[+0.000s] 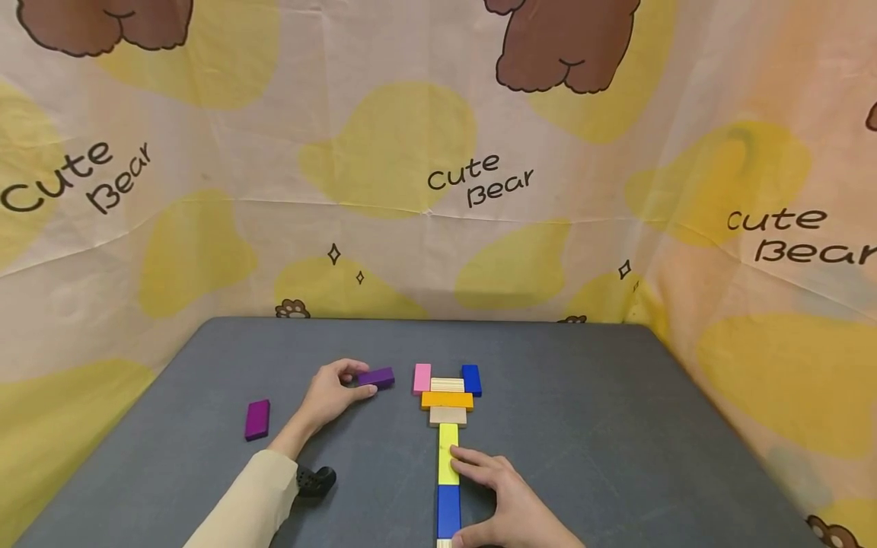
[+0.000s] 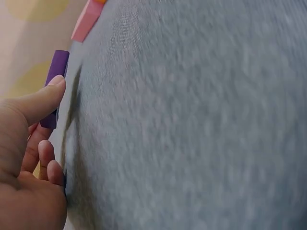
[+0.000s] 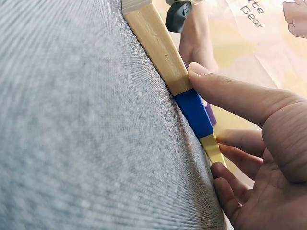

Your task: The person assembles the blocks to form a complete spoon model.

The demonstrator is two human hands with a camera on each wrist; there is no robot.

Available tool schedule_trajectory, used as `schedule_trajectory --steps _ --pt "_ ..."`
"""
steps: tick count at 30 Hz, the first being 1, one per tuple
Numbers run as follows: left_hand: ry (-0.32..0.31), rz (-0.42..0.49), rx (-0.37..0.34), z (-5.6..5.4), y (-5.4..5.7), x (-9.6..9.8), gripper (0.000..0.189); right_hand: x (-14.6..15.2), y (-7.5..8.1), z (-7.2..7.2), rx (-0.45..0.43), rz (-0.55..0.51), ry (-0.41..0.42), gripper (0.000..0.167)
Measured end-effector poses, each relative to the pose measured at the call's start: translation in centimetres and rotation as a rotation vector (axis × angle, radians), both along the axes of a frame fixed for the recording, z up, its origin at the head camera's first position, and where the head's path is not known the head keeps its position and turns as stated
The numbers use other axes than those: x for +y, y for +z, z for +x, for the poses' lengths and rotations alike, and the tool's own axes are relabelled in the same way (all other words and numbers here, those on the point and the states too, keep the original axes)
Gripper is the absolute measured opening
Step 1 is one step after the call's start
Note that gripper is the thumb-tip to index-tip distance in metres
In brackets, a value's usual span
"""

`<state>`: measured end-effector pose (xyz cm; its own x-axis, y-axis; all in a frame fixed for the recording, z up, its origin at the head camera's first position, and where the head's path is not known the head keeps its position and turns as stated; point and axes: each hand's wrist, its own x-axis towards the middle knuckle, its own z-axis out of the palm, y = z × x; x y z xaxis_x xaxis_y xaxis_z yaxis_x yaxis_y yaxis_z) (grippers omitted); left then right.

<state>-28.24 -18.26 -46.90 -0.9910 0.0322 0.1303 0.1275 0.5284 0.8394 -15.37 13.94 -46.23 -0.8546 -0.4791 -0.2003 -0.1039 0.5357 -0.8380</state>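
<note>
In the head view, my left hand (image 1: pixel 330 394) pinches a purple block (image 1: pixel 377 377) between thumb and fingers. The left wrist view shows this purple block (image 2: pixel 58 67) raised off the table. A row of blocks runs toward me: a yellow block (image 1: pixel 448 457), a blue block (image 1: pixel 448 510) and a plain wooden block (image 3: pixel 160 52). Alongside it lies my right hand (image 1: pixel 510 498), fingertips at the yellow block and thumb near where blue meets wood. Beyond the yellow one are a pale wooden block (image 1: pixel 448 416), an orange block (image 1: pixel 447 400), a ridged wooden block (image 1: pixel 447 385), a pink block (image 1: pixel 422 378) and a blue upright block (image 1: pixel 472 380).
A magenta-purple block (image 1: pixel 257 419) lies alone on the left of the dark grey table (image 1: pixel 582 396). A black wrist device (image 1: pixel 317 481) sits at my left wrist. Printed cloth (image 1: pixel 384 152) hangs behind the table and along both sides.
</note>
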Motion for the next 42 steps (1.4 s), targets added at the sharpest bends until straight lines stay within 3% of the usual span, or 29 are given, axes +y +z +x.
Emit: schedule_trajectory --steps 12,21,33,42 --pt "0.012 0.009 0.037 -0.3 1.8 4.7 0.037 -0.1 0.0 0.0 0.011 0.037 -0.012 0.081" --pt "-0.031 0.0 0.06 -0.8 2.8 7.7 0.038 0.0 -0.1 -0.1 0.022 0.025 0.006 0.08" --pt "-0.073 -0.007 0.032 -2.0 1.9 10.3 0.032 0.3 0.0 0.0 0.011 0.001 0.009 0.078" --pt "-0.092 -0.01 0.039 -2.1 1.4 11.9 0.029 0.3 0.1 0.0 0.013 0.008 0.019 0.078"
